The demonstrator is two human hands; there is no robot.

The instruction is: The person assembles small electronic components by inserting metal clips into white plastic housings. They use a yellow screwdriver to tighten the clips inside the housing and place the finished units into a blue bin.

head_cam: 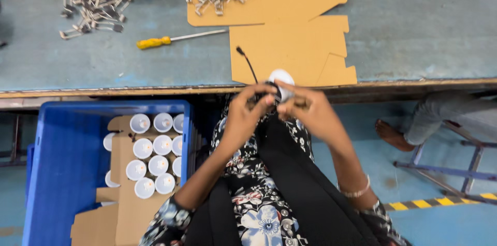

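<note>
Left hand (248, 109): pinching the white bulb housing (282, 81).
Right hand (310, 111): fingers closed on its base.
Housing: above the lap, at the worktop (414, 23) edge.
Risk: slipping down into the blue crate (62, 163).

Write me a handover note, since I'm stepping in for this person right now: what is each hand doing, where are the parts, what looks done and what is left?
Left hand: pinching the white bulb-shaped part over the lap, at the bench edge.
Right hand: gripping the same part from the other side; a thin black wire rises from it.
Parts: the blue crate by the left knee holds white cups standing in a cardboard insert. Two heaps of small metal components lie on the bench, one on bare bench, one on the cardboard sheet.
Yellow-handled screwdriver: lying untouched.
Done: cannot tell which cups are finished.
Left: the part in hand is being worked.
</note>
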